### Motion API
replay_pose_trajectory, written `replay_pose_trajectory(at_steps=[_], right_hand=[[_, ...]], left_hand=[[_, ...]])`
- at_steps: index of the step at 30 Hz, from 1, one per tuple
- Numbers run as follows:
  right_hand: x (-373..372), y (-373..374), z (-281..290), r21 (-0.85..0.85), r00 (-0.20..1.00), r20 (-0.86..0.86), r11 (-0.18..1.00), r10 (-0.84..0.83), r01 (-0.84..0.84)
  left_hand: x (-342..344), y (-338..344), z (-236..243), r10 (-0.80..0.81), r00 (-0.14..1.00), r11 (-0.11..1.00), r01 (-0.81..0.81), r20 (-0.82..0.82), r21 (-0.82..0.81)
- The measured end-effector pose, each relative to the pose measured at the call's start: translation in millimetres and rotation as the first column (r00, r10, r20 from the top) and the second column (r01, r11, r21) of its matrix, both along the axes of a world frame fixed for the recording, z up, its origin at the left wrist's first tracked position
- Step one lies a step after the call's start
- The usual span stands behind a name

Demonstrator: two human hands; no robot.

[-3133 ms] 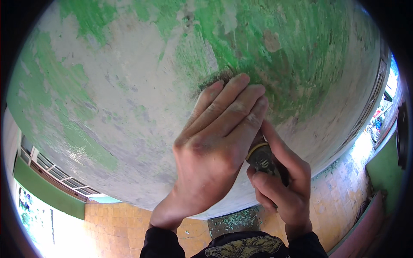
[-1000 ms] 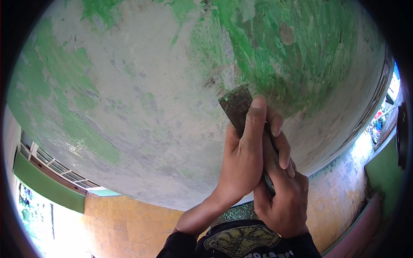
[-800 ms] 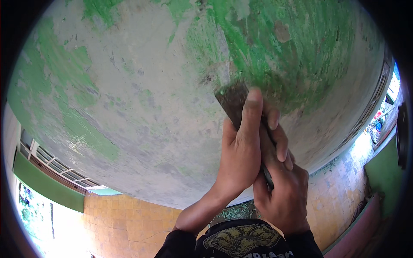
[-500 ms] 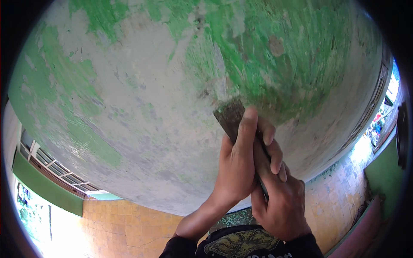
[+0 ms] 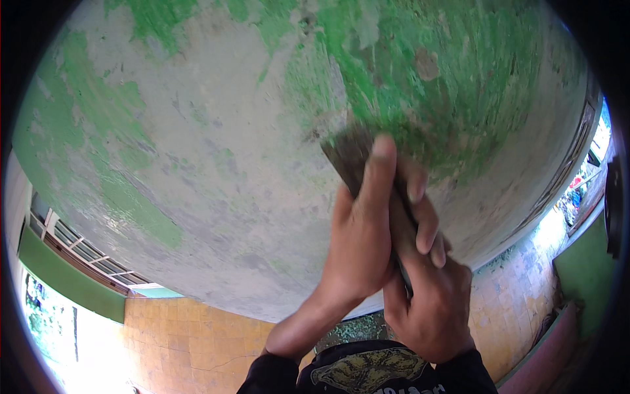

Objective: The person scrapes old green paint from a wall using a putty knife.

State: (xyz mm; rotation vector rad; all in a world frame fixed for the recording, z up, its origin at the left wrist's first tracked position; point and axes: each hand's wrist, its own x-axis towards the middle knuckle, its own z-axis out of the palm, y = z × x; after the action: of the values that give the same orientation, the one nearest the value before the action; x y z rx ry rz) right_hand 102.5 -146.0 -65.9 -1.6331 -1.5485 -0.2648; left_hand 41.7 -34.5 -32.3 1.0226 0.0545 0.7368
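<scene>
A flat, dark metal scraper (image 5: pixel 342 154) lies against the curved grey wall (image 5: pixel 197 164) at the lower edge of a rough patch of flaking green paint (image 5: pixel 446 98). My left hand (image 5: pixel 367 236) is closed round the scraper, thumb along the blade and fingertips curled over its right side. My right hand (image 5: pixel 430 308) grips the handle below, its index finger stretched along the tool beneath my left fingers. The blade's working edge is blurred.
Yellow tiled floor (image 5: pixel 177 328) shows below the wall, with green flakes (image 5: pixel 354 328) near my body. A barred window (image 5: pixel 88 256) and bright opening are at the left. A green panel (image 5: pixel 584 262) and pinkish low ledge (image 5: pixel 538 361) stand at the right.
From three seconds ago, my left hand has turned from back-up over the blade to gripping it thumb-on-top. Over the last half second, both hands and scraper have moved up the wall.
</scene>
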Motion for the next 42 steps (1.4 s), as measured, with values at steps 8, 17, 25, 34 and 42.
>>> replay_pose_trajectory(at_steps=[8,17,25,34,42], right_hand=[[0,2,-3,0.042,1.0,0.001,0.999,-0.031,0.031],[23,-1,-46,0.096,0.926,-0.281,0.967,0.253,-0.235],[28,3,-41,0.552,-0.194,-0.812,0.617,0.55,-0.561],[11,17,-38,0.694,-0.49,-0.719,0.464,0.493,-0.551],[14,4,-21,0.628,-0.505,-0.776,0.542,0.378,-0.559]], left_hand=[[4,2,3,-0.025,1.0,1.0,0.025,-0.003,0.009],[-7,-7,-38,0.119,0.979,0.981,-0.091,-0.164,0.173],[-79,-4,-53,0.703,0.628,-0.001,-0.467,0.333,0.884],[-61,24,-29,0.651,0.521,-0.629,-0.035,0.551,0.777],[-56,3,-5,0.69,0.473,-0.633,0.027,0.548,0.773]])
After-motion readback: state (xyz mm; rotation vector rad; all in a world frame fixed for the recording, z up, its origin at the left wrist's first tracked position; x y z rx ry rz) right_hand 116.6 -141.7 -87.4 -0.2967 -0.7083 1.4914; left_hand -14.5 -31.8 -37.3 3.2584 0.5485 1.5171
